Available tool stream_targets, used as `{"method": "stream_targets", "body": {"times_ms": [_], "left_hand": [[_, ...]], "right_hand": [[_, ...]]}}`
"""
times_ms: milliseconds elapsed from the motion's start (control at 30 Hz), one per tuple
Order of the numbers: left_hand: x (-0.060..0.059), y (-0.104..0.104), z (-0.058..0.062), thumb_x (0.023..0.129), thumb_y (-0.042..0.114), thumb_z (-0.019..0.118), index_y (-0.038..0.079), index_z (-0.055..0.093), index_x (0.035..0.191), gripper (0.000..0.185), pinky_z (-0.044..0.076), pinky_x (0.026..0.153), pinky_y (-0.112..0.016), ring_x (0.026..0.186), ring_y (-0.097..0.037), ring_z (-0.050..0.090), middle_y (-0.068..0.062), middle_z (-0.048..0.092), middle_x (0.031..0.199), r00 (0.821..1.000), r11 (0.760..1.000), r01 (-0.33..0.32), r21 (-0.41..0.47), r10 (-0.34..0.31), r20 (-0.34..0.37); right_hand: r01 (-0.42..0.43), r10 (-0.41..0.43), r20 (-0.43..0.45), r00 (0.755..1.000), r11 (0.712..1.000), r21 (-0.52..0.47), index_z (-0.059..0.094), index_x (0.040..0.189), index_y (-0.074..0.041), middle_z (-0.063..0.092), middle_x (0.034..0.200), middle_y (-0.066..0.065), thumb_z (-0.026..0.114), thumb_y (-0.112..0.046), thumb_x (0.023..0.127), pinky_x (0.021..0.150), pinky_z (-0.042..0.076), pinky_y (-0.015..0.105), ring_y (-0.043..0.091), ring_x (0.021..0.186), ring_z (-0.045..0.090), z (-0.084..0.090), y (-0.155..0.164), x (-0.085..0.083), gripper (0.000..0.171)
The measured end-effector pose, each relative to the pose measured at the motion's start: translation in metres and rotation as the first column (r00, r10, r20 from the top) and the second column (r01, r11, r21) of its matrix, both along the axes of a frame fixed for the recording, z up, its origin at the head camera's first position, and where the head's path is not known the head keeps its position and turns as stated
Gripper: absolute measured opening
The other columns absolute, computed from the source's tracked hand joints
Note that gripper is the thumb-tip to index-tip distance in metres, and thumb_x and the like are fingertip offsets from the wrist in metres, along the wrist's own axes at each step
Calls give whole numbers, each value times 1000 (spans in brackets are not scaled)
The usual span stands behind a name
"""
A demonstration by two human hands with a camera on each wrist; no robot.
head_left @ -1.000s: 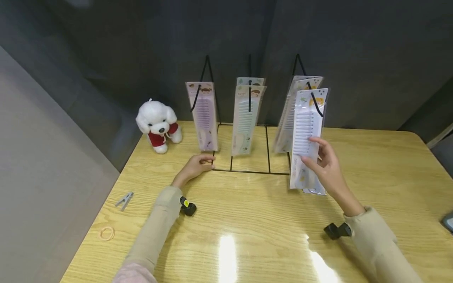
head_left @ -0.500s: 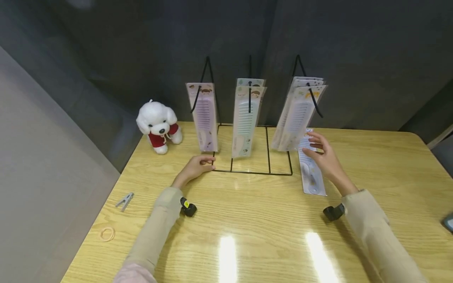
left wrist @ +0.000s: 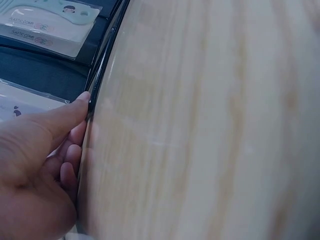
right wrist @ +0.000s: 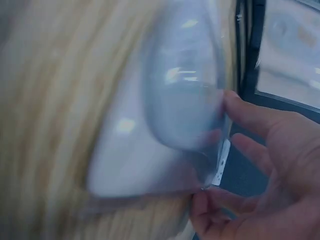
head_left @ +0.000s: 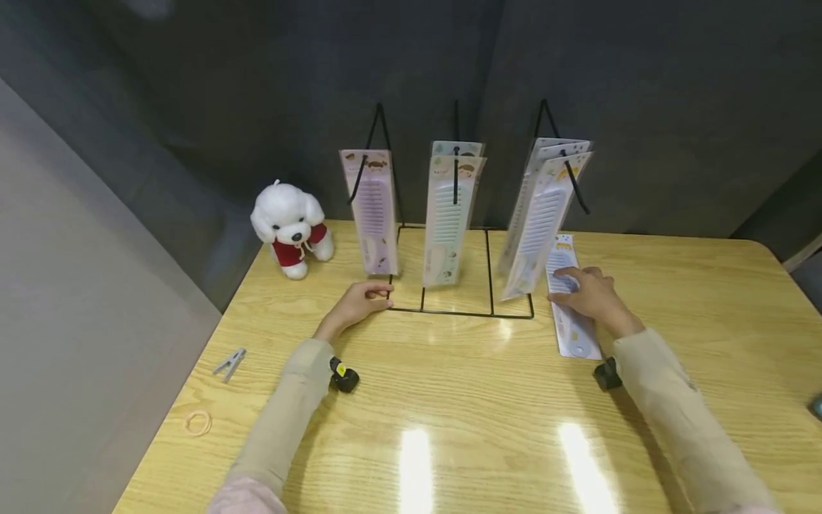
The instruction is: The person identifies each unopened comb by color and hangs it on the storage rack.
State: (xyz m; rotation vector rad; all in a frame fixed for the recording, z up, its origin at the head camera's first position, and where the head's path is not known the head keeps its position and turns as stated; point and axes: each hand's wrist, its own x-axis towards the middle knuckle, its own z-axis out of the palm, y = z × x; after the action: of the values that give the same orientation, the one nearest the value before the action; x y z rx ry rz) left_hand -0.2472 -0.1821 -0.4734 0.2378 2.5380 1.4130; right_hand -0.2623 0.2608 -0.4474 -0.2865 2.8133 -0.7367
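Observation:
A black wire display rack [head_left: 456,313] stands on the wooden table. My left hand [head_left: 356,303] pinches its front left corner, with the thumb on the wire in the left wrist view. Packaged combs hang from the rack: a purple one [head_left: 372,214] on the left, mint green ones [head_left: 447,221] in the middle, blue-white ones [head_left: 539,221] on the right. Beyond the rack's right side, another packaged comb [head_left: 576,335] lies on the table. My right hand [head_left: 597,298] grips it by its edges, covering its middle; this package [right wrist: 125,165] is blurred in the right wrist view.
A white plush dog [head_left: 292,225] in a red top stands left of the rack. On the table's left side are a grey clip [head_left: 230,363] and a beige ring [head_left: 198,422]. A dark curtain [head_left: 289,93] hangs behind. A dark object sits at the far right edge.
My right hand has let go of the front comb now hanging on the right hook, then moved down to the comb on the table and taken hold of it. The left hand has stayed put.

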Motion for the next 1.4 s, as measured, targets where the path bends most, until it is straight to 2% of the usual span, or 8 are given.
{"method": "stream_targets", "body": {"times_ms": [233, 367, 633, 800, 867, 967, 1067, 1400], "left_hand": [[0, -1, 1, 88, 11, 68, 2, 62, 124, 38, 46, 90, -36, 103, -26, 58, -16, 63, 115, 1000, 1000, -7, -12, 7, -9], [-1, 0, 0, 88, 12, 68, 4, 62, 125, 38, 45, 90, -36, 103, -25, 58, -15, 63, 115, 1000, 1000, -10, -11, 10, 7], [-3, 0, 4, 89, 11, 67, 2, 61, 126, 38, 45, 91, -37, 104, -26, 58, -17, 63, 116, 1000, 1000, 3, 0, -3, 10], [-3, -1, 3, 89, 11, 67, 2, 61, 126, 39, 45, 92, -37, 105, -26, 58, -16, 62, 117, 1000, 1000, 2, 0, -2, 8], [-3, -1, 2, 89, 12, 67, 3, 61, 126, 39, 45, 92, -37, 105, -25, 58, -16, 63, 117, 1000, 1000, 1, -1, -1, 10], [-3, -1, 1, 89, 13, 67, 4, 61, 126, 38, 45, 91, -36, 104, -25, 58, -15, 63, 117, 1000, 1000, -2, -2, 2, 19], [-3, -1, 0, 89, 14, 67, 5, 61, 126, 38, 45, 92, -37, 105, -25, 58, -15, 62, 118, 1000, 1000, -6, -5, 6, 26], [-1, 0, 0, 89, 13, 67, 4, 61, 126, 39, 45, 92, -38, 106, -26, 58, -16, 62, 119, 1000, 1000, 1, 4, -1, 27]], "right_hand": [[42, -33, 76, 997, 992, -116, 32, 141, 6, 36, 131, 43, 70, -27, 85, 89, 40, 59, 51, 107, 45, 4, 4, 17, 76], [157, -122, 136, 983, 944, -289, 19, 145, 8, 27, 137, 44, 67, -12, 86, 86, 45, 50, 48, 108, 47, 4, -1, 42, 79], [373, -487, -13, 873, 686, -625, 25, 143, -4, 40, 133, 19, 63, 4, 86, 70, 44, 11, 21, 104, 53, 36, -26, 97, 70], [91, -529, -150, 835, 402, -911, 40, 132, -10, 47, 115, 2, 58, 27, 73, 72, 50, 12, 7, 91, 57, 65, -48, 122, 72], [-79, -484, -250, 839, 347, -935, 41, 130, -3, 47, 119, 8, 56, 31, 71, 74, 51, 15, 12, 94, 57, 70, -57, 133, 70], [-267, -394, -396, 829, 344, -900, 37, 128, 10, 46, 124, 12, 63, 24, 74, 78, 52, 18, 15, 99, 57, 72, -67, 145, 62], [-348, -321, -490, 811, 409, -844, 29, 126, 18, 46, 127, 10, 71, 11, 77, 80, 51, 19, 14, 102, 57, 68, -74, 151, 66], [-270, -295, -502, 813, 573, -774, 31, 128, 18, 43, 130, 1, 55, 37, 64, 84, 48, 14, 11, 107, 53, 58, -81, 146, 71]]}}
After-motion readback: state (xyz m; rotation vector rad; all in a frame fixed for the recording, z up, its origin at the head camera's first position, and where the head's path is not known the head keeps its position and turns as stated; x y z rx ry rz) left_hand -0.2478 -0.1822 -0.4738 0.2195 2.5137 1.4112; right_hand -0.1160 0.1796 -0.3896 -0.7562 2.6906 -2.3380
